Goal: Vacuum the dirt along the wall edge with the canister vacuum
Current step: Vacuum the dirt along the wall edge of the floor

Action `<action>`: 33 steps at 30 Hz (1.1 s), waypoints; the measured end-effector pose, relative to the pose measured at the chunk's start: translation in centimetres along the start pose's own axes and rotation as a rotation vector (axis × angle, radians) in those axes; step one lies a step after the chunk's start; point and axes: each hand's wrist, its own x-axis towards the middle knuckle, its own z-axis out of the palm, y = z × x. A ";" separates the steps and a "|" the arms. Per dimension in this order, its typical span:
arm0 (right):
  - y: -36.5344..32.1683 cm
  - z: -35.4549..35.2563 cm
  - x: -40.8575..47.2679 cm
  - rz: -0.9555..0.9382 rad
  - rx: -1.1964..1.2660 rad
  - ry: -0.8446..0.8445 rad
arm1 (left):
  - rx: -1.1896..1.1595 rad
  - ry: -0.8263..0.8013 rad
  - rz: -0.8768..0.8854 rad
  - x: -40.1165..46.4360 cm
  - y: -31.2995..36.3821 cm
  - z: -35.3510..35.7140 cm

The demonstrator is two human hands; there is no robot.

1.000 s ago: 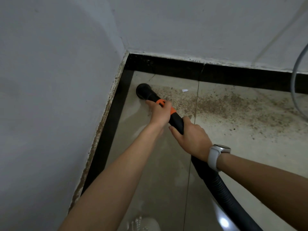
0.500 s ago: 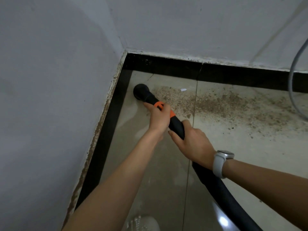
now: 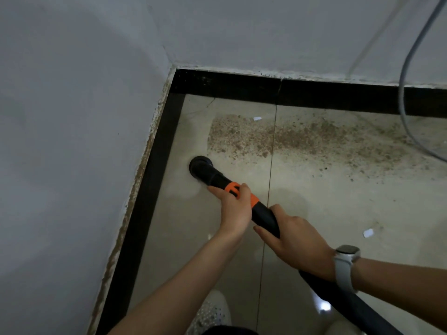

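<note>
Head view, starting nearest us: our right hand (image 3: 296, 245) wraps its fingers round the black vacuum hose (image 3: 266, 217) just behind the orange collar (image 3: 242, 193), a watch (image 3: 344, 264) on its wrist. Just ahead of it, our left hand (image 3: 233, 205) closes over the collar itself, thumb and fingers curled round the tube. Beyond the left hand's fingertips the round nozzle (image 3: 200, 166) sits down on the pale floor tile (image 3: 179, 213), close beside the black skirting (image 3: 154, 180) on the left wall. Further out and to the right of both hands, the brown dirt (image 3: 266, 136) lies in a band along the far wall. To do this well, we judge we should keep the nozzle flat, sweep slowly rightward through the band, overlapping passes, and mind the grey cable (image 3: 404, 97) hanging at the far right.
</note>
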 end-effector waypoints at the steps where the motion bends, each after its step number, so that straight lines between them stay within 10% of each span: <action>1: 0.2 -0.1 -0.2 0.015 -0.002 0.013 | -0.002 -0.014 0.001 0.0 0.1 0.4; 33: -2.3 -3.8 13.0 0.134 0.240 0.136 | -0.011 -0.142 0.095 11.2 10.7 0.6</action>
